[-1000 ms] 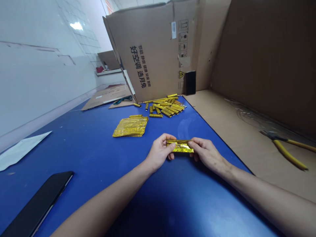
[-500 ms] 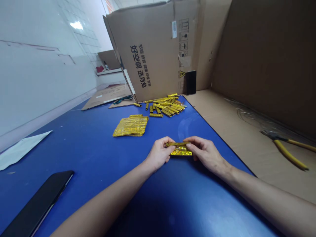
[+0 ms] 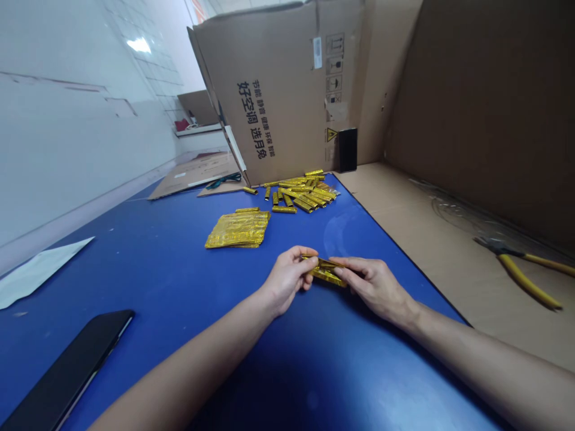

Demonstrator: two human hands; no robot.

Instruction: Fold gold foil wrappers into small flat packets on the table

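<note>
- Pose of the left hand [image 3: 291, 278]: slanted in from the lower left behind a bare forearm, thumb on top, fingers curled below; gripped the left end of a narrow, folded piece of shiny gold foil [image 3: 327, 276].
- Pose of the right hand [image 3: 375, 286]: angled in from the lower right, fingers pointing left; pinched the right end of the same foil between thumb and straightened forefinger.
- Folded foil: spanned the gap between both hands, right end tipped slightly nearer, over the glossy blue tabletop [image 3: 157, 263]; could not tell whether touching it.
- Flat stack of rectangular gold foil pieces [image 3: 238, 230]: lay beyond the left hand, apart from it.
- Loose heap of slim gold foil tubes [image 3: 308, 194]: lay farther back.
- Large brown cardboard box with black printed characters [image 3: 291, 102]: stood just behind the heap, blocking the far end.
- Upright black rectangular slab [image 3: 347, 151]: leaned on the box.
- Yellow-handled metal pliers [image 3: 516, 275]: lay on brown cardboard, right of the right hand.
- Long flat black object [image 3: 74, 371]: lay at lower left, near white paper [image 3: 40, 272].
</note>
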